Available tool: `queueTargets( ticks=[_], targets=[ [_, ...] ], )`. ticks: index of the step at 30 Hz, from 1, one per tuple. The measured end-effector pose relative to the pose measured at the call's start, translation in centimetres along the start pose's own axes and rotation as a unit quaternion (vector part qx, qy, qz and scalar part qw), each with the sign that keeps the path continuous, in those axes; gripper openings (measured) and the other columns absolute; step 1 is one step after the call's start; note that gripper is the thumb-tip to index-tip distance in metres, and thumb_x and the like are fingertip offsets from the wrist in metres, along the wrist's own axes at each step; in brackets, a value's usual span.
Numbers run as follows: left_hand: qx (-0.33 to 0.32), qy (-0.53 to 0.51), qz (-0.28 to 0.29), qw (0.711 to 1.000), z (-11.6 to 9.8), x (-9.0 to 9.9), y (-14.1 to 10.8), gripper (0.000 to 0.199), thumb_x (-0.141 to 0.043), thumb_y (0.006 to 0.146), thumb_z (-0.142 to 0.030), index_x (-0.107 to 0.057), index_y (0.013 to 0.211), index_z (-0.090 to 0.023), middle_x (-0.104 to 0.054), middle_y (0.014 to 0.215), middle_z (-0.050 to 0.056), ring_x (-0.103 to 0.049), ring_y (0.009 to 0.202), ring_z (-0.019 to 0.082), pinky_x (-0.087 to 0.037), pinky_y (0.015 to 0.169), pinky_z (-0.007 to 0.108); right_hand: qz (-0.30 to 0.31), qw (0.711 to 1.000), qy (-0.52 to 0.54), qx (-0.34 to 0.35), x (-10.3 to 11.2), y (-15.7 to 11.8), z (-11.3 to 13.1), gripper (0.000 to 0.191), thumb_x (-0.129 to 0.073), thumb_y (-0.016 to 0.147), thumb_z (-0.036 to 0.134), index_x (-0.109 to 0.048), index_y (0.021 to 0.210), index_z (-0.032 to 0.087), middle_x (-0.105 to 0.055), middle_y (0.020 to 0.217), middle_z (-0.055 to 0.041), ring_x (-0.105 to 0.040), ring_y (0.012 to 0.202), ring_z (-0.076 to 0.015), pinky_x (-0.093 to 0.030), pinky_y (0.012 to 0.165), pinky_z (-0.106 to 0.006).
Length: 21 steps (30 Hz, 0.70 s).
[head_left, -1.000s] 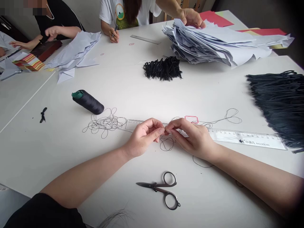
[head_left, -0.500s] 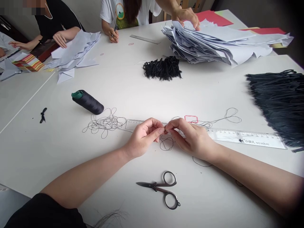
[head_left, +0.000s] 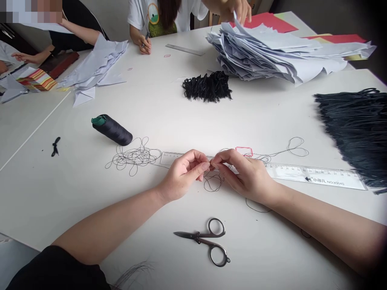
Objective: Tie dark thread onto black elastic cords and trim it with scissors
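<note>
My left hand [head_left: 186, 173] and my right hand [head_left: 246, 173] meet fingertip to fingertip above the ruler, both closed in a pinch. Between them is thin black thread [head_left: 213, 183], whose loops show just below the fingers; the exact spot they pinch is too small to make out. A tangle of the same thread [head_left: 133, 156] lies left of my hands, beside a leaning black thread spool [head_left: 112, 129] with a green top. Under my hands runs a long clear ruler [head_left: 317, 175], partly covered. Scissors [head_left: 198, 237] with spread handles lie nearer to me.
A bundle of black cords [head_left: 353, 133] lies at the right, a smaller one [head_left: 207, 86] farther back. A big paper stack [head_left: 272, 56] stands back right, more papers [head_left: 93, 64] back left. A small black knotted cord [head_left: 55, 146] lies left. Co-workers sit across the table.
My hands stay nearly still, still pinched together. Across the table, one co-worker lifts a sheet at the left, and another's hand rises at the paper stack, lifting a sheet's edge.
</note>
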State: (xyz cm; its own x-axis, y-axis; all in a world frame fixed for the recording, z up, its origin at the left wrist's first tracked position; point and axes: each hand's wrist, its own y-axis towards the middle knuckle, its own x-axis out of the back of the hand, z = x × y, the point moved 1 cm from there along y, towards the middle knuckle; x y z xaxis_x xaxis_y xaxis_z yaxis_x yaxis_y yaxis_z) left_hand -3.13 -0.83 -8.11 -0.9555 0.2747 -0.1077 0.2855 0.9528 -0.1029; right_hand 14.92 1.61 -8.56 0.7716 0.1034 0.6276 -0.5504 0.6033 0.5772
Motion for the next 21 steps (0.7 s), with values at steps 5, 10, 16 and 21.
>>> queueTargets(
  ticks=[5,10,16,21],
  targets=[
    [-0.005,0.001,-0.003,1.0,0.06,0.04,0.01,0.023,-0.064,0.087,-0.038,-0.055,0.084,-0.017,-0.055,0.073,-0.002,-0.047,0.06,0.009,-0.043,0.061,0.025,-0.012,1.0,-0.003,0.013,-0.07,-0.03,-0.03,0.012,-0.045,0.096,0.01,-0.048,0.097,0.022,-0.068,0.081,-0.0011,-0.064,0.063,-0.0106,-0.051,0.052,-0.02],
    [-0.008,0.006,-0.006,1.0,0.23,0.02,0.0,0.022,-0.064,0.088,-0.037,-0.055,0.085,-0.017,-0.056,0.075,-0.001,-0.048,0.06,0.008,-0.043,0.061,0.024,-0.006,1.0,-0.013,0.012,-0.06,-0.08,-0.02,0.013,-0.045,0.095,0.009,-0.047,0.096,0.022,-0.067,0.079,-0.0006,-0.062,0.059,-0.0096,-0.048,0.05,-0.019],
    [-0.013,0.008,-0.006,1.0,0.39,0.06,-0.09,0.018,-0.061,0.09,-0.033,-0.055,0.086,-0.017,-0.057,0.078,0.0,-0.048,0.06,0.007,-0.043,0.061,0.023,0.016,0.999,-0.029,0.007,-0.03,-0.07,0.0,0.014,-0.043,0.094,0.008,-0.045,0.097,0.021,-0.066,0.078,-0.0005,-0.056,0.054,-0.0082,-0.043,0.046,-0.018],
    [-0.016,0.008,-0.009,1.0,0.33,0.0,-0.07,0.02,-0.063,0.089,-0.035,-0.055,0.085,-0.017,-0.057,0.079,0.0,-0.049,0.06,0.007,-0.043,0.06,0.023,0.025,0.999,-0.032,-0.001,0.01,-0.12,0.2,0.013,-0.043,0.094,0.008,-0.044,0.097,0.02,-0.065,0.078,-0.0015,-0.056,0.054,-0.0088,-0.041,0.044,-0.018]
  ],
)
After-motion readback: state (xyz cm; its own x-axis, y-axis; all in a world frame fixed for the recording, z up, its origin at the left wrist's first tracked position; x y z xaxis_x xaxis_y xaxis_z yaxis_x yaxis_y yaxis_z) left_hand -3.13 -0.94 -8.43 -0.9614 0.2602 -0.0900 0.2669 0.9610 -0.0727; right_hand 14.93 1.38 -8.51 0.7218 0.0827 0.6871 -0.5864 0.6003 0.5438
